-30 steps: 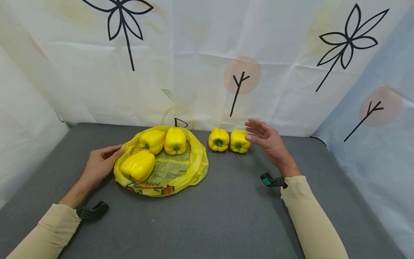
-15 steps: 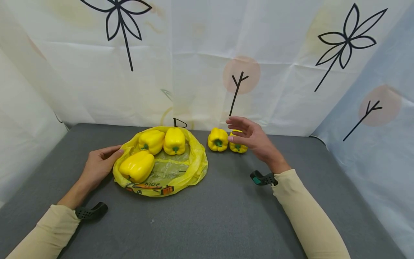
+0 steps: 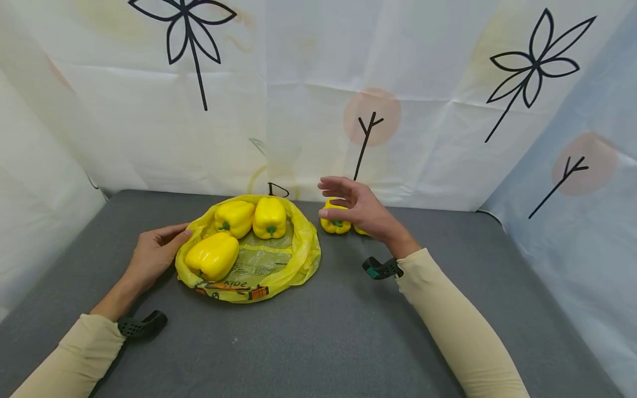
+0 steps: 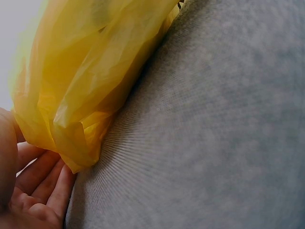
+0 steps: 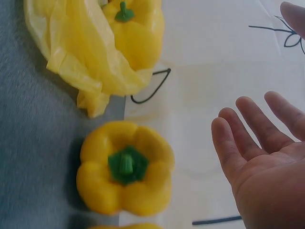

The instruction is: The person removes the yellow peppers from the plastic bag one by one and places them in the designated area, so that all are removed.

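Note:
My left hand (image 3: 151,257) pinches the left rim of a yellow plastic bag (image 3: 307,251), its thumb and fingers either side of the film in the left wrist view. The bag lies with its mouth spread wide, and 3 yellow bell peppers (image 3: 213,257) sit inside toward its left and back. Right of it, two more bell peppers rest on the table. The nearer-to-bag pepper (image 5: 126,191) shows whole in the right wrist view; the other pepper (image 3: 360,231) is mostly hidden behind my right hand (image 3: 365,213). That hand hovers over the pair, fingers extended, thumb apart, holding nothing.
The table (image 3: 298,348) has a grey cloth top. A white printed curtain (image 3: 308,110) hangs along its back edge, with further sheets at both sides. Each wrist wears a black strap (image 3: 383,269).
My right hand has moved left, from beside the right pepper to over the loose pair, covering most of the right one. My left hand and the bag have stayed in place.

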Demonstrator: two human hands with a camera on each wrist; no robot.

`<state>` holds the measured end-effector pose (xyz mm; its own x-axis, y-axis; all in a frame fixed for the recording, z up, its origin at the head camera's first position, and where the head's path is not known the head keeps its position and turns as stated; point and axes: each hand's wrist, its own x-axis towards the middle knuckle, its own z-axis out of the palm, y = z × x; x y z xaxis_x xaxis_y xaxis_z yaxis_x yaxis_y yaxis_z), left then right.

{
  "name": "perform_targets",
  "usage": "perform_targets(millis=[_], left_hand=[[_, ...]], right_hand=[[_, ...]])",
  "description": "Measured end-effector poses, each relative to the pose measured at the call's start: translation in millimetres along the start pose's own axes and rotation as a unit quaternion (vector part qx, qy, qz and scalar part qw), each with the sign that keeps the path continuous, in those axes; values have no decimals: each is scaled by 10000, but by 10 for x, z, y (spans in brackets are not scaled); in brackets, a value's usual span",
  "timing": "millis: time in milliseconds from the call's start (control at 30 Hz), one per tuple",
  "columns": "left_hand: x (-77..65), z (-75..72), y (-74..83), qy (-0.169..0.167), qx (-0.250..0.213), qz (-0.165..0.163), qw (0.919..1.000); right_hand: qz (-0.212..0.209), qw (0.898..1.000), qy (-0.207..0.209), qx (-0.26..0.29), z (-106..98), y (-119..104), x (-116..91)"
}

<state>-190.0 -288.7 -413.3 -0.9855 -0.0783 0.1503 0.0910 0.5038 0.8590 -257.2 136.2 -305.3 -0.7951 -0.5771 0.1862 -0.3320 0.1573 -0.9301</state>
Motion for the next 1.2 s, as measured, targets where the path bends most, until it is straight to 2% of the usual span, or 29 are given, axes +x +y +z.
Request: perform_targets(millis=[233,700,1000,1200], left_hand=[[3,5,-3,23,26,-1,10000],[11,9,-10,79,64,39,9999],[2,0,-24,82,-17,50,10000],[9,8,-21,96,86,6,9999]], right_hand=[[-110,9998,-101,89,168,20,158],[184,9987,-307,349,471,165,482],[460,9979,-265,369,630,297,678],[626,9970,-84,439,711,316,776]])
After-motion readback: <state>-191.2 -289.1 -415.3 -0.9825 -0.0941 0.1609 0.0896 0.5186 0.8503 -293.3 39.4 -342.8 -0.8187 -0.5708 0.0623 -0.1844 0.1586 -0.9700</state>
